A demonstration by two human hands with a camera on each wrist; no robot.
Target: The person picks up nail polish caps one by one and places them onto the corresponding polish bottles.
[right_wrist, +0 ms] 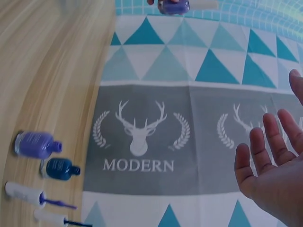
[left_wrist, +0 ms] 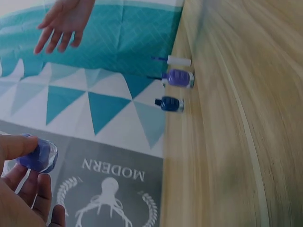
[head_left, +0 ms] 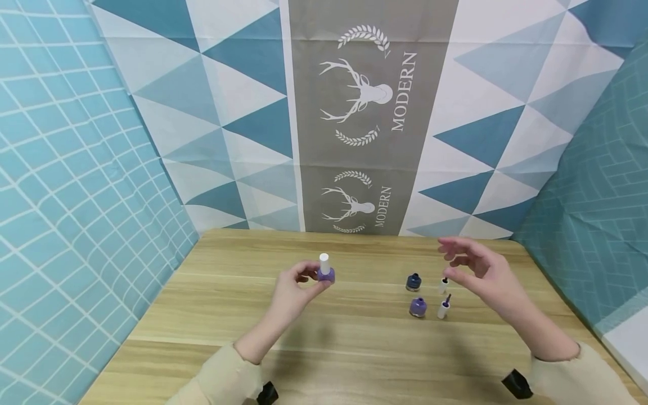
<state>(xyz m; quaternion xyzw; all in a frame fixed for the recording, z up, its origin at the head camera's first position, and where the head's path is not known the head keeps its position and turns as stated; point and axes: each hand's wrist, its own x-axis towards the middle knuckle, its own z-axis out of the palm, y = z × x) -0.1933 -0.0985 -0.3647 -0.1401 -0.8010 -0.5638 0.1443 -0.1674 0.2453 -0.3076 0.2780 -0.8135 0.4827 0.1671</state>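
My left hand (head_left: 298, 283) pinches a purple nail polish bottle (head_left: 326, 275) between thumb and fingers, raised over the table, its white cap (head_left: 324, 261) on top. My right hand (head_left: 478, 271) hovers above the right side of the table, fingers loosely spread and holding nothing. Below and beside it stand two uncapped bottles: a dark blue one (head_left: 413, 282) and a purple one (head_left: 418, 307). To their right, two white caps stand upside down with brushes pointing up, a purple-tipped brush cap (head_left: 443, 308) and a dark-tipped brush cap (head_left: 444, 285).
The wooden table (head_left: 228, 315) reaches back to a patterned cloth wall (head_left: 243, 112). Teal cloth (head_left: 597, 185) hangs along the right side and blue checked cloth (head_left: 66, 169) along the left. A white surface (head_left: 630, 343) lies beyond the right edge.
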